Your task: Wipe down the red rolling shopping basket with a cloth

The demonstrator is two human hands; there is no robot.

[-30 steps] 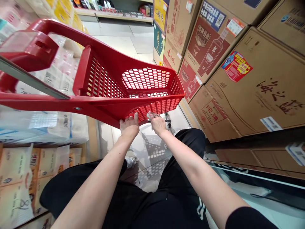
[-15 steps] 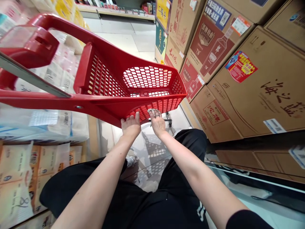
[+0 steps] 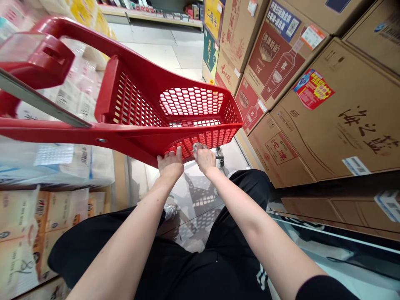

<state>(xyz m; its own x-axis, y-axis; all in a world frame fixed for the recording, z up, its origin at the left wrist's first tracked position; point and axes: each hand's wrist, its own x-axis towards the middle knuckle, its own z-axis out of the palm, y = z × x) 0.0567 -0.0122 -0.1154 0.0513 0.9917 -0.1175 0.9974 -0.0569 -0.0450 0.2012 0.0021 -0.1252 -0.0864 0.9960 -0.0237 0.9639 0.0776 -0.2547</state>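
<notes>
A red plastic shopping cart point(image 3: 140, 139) with honeycomb-pattern side walls stands across my front, its basket holding nothing that I can see. My left hand point(image 3: 171, 163) rests on the lower near side, fingers stretched out against the plastic. Beside it, my right hand point(image 3: 204, 159) presses a crumpled white cloth point(image 3: 196, 146) against the latticed part of the same side. Most of the cloth is hidden under the fingers, so whether it is fabric or tissue is unclear. A dark caster wheel point(image 3: 220, 159) shows below the basket.
Stacked cardboard cartons point(image 3: 340, 112) line the right side. Plastic-wrapped packs point(image 3: 56, 160) and orange-and-cream packages point(image 3: 59, 216) fill the left. A low shelf point(image 3: 162, 18) with goods runs along the back. Pale floor tiles point(image 3: 156, 54) lie between.
My right hand has shifted slightly left with the cloth, its fingers now more curled. My left hand stays on the cart's side. The whole view has moved slightly.
</notes>
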